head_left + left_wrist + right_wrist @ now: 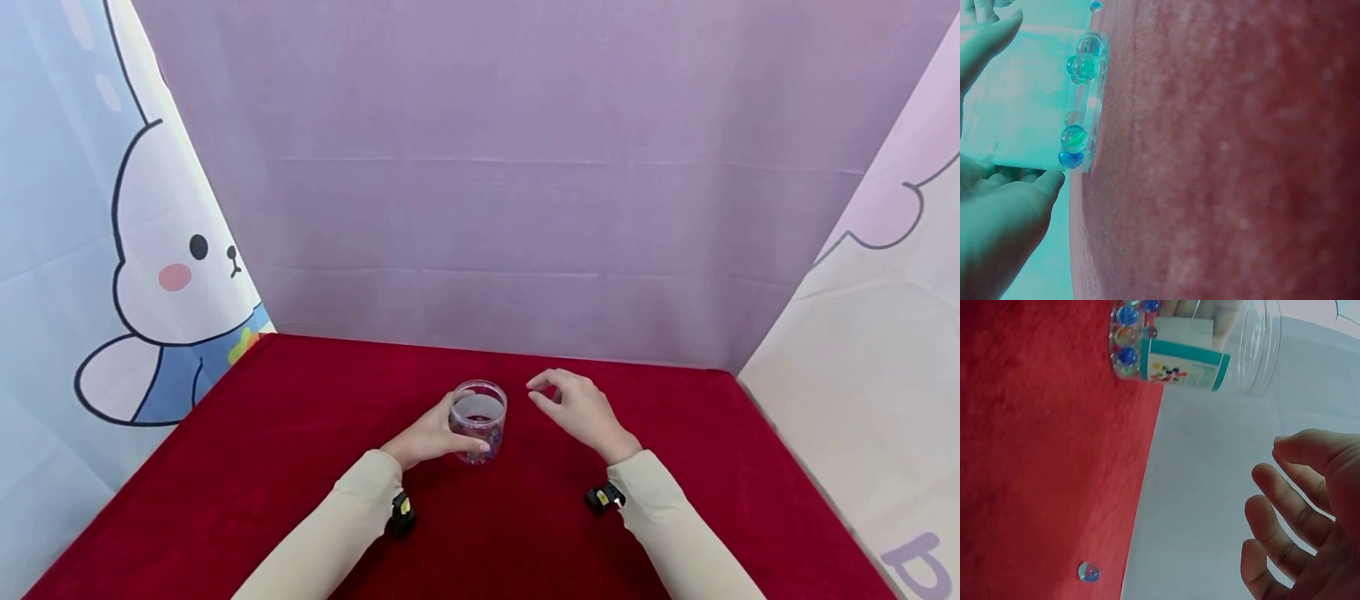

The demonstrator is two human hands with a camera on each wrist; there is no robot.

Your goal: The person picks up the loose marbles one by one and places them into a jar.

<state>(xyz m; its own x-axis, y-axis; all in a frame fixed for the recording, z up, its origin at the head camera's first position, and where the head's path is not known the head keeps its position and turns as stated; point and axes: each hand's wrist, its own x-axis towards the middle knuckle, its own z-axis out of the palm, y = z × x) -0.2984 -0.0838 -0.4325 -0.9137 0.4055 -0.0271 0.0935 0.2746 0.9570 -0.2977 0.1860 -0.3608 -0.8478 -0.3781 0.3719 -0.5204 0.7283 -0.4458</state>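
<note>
A clear round jar [478, 417] with an open top stands upright at the middle of the red cloth. Several glass marbles [1127, 335] lie in its bottom, and a label with a teal border [1185, 365] shows on its side. My left hand [438, 432] grips the jar from the left, thumb across the near side and fingers around the far side. To the right of the jar, my right hand [581, 408] hovers with loosely bent fingers and nothing between them. One loose marble [1089, 572] lies on the cloth, seen in the right wrist view.
Red cloth [225, 467] covers the table. A purple curtain [495, 208] hangs behind its far edge, with printed curtains at the left [172, 250] and right [862, 358]. Each wrist wears a small black camera [402, 512].
</note>
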